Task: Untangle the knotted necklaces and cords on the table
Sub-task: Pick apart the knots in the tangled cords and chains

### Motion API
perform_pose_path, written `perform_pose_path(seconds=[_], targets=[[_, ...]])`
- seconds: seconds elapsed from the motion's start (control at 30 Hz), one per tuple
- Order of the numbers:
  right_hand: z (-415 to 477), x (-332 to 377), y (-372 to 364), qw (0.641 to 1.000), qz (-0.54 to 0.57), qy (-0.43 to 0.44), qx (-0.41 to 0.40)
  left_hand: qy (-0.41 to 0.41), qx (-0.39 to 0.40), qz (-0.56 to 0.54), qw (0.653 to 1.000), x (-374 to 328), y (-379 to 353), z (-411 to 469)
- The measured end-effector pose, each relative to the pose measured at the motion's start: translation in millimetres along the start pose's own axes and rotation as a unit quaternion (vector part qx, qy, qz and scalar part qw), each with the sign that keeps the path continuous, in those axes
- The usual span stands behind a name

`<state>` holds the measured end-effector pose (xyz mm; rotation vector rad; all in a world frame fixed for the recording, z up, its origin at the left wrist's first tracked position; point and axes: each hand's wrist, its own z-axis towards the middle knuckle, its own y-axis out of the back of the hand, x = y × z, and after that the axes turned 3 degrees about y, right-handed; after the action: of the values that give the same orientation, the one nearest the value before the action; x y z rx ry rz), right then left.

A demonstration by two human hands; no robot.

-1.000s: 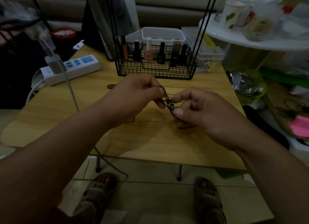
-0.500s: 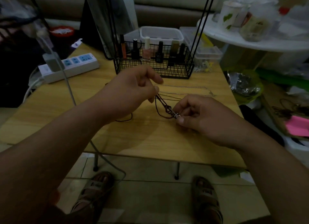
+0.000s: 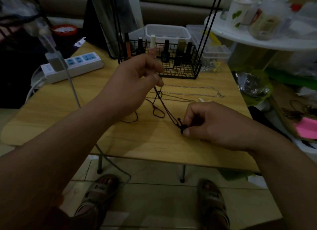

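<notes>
Hands have drawn apart since the earlier frame. Left hand [image 3: 132,85] is raised, its fingers pinching the upper end of the dark cord [image 3: 165,107]. Right hand [image 3: 211,123] is low over the tabletop [image 3: 154,143], its fingers pinching the knotted end. The cord runs taut between them, with loops dangling. Silver chains [image 3: 188,87] lie behind.

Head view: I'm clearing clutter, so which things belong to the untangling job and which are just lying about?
In the job: dark cord, pinched by left hand and right hand; silver chains.
Lying about: wire basket of polish bottles, power strip, plastic box.
</notes>
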<state>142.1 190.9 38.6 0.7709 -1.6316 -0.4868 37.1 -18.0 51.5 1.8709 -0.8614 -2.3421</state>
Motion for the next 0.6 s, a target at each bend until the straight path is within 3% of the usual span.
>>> perform_pose_path(seconds=[0.17, 0.33, 0.53, 0.6], targets=[[3, 5, -3, 0.999, -0.043, 0.013, 0.027, -0.028, 0.073, -0.039, 0.996, -6, 3, -1], [21, 11, -5, 0.991, 0.011, 0.031, -0.132, -0.051, 0.115, -0.052, 0.991, -12, 4, -1], [44, 14, -12, 0.992, 0.068, 0.056, -0.088, -0.054, 0.136, -0.045, 0.988, -12, 8, 0], [41, 13, -5, 0.986, 0.113, 0.042, -0.115, -0.048, 0.127, -0.018, 0.991, -9, 13, 2]])
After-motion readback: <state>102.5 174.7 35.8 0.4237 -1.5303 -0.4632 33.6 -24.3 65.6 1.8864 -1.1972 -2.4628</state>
